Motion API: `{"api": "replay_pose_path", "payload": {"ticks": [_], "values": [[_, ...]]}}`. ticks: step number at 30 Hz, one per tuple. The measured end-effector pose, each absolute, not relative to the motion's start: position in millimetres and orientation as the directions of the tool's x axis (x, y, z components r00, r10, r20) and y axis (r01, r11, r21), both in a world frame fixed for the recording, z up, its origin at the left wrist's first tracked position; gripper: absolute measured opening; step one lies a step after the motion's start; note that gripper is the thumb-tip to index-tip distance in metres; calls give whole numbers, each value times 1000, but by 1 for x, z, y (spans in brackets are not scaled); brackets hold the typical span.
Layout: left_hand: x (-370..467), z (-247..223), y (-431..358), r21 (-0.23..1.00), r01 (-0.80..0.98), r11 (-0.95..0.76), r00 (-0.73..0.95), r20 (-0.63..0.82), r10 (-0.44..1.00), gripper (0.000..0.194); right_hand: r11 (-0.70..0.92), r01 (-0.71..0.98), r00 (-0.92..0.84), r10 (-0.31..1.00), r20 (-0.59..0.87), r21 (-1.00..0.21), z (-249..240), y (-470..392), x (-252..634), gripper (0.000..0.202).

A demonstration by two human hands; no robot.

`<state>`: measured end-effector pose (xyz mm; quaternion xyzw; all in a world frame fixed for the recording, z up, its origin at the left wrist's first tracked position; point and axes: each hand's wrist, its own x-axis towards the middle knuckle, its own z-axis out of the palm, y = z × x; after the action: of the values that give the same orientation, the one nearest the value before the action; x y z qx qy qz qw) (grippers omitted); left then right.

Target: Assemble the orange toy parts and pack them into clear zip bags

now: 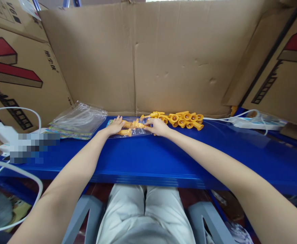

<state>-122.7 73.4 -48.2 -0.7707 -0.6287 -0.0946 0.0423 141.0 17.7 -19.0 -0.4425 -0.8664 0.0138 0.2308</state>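
A clear plastic bag (146, 130) lies flat near the back of the blue shelf, with several yellow horn-shaped plastic pieces (125, 132) in it. My left hand (115, 125) rests on the bag's left part, fingers stretched out over the pieces. At the bag's right side is my right hand (157, 127), thumb and fingers pinched together at the end of a yellow piece. Just right of that hand sits a pile of yellow horn-shaped pieces (181, 119), flared ends mostly facing me.
Clear bags (79, 118) with colourful edges are stacked at left. White chargers and cables (7, 135) stand farther left. A white power strip (259, 123) lies at right. Cardboard (169, 61) walls the back of the blue shelf (148, 162).
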Motion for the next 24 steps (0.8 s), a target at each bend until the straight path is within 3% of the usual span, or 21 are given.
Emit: {"api": "replay_pose_path", "payload": {"ticks": [3,19,24], "values": [[-121,-45,71,148,974,-170,152,127,980,69,646,722,-541,750,382,-246,-21,25,140,22],[-112,-36,59,377,914,-148,99,145,984,66,788,413,-636,608,475,-457,-29,61,138,24],[-115,-37,59,444,881,-163,95,173,980,69,747,489,-632,659,407,-450,-23,66,124,20]]}}
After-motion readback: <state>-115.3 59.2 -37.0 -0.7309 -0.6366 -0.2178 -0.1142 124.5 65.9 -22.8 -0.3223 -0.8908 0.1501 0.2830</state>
